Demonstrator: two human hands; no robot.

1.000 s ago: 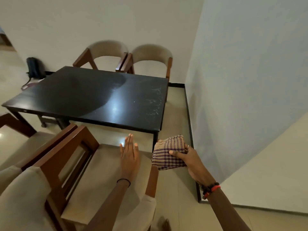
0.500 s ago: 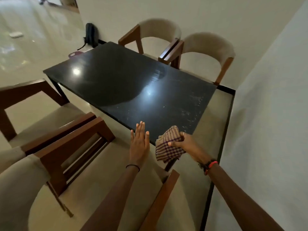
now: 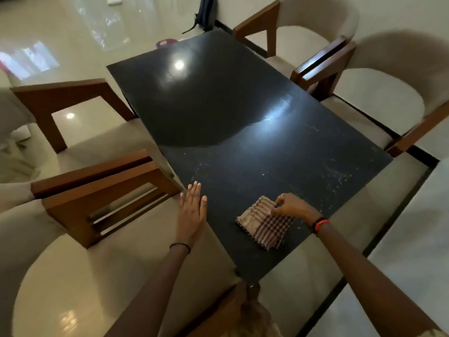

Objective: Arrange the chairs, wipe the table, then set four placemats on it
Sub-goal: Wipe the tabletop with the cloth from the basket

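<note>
One cloth (image 3: 266, 228) on table (image 3: 230, 113)

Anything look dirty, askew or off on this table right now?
Yes. The near half of the black table is dotted with pale specks and smears, thickest toward its right edge; the far half looks glossy. The right hand pinches a folded checked cloth lying there. Nothing looks spilled or broken.

Home dining area. Glossy black bench (image 3: 243, 113) of dining size, four wood-framed armchairs (image 3: 328, 23) with beige padding drawn up to it, two per long side. Polished cream tile floor (image 3: 60, 45), plain pale walls (image 3: 413, 13), dark skirting (image 3: 422, 161). Lamp glare reflects in the bench top and floor tiles. Backpack (image 3: 205, 10) on the floor against the far wall; checked household cloth (image 3: 264, 227) on the bench
</note>
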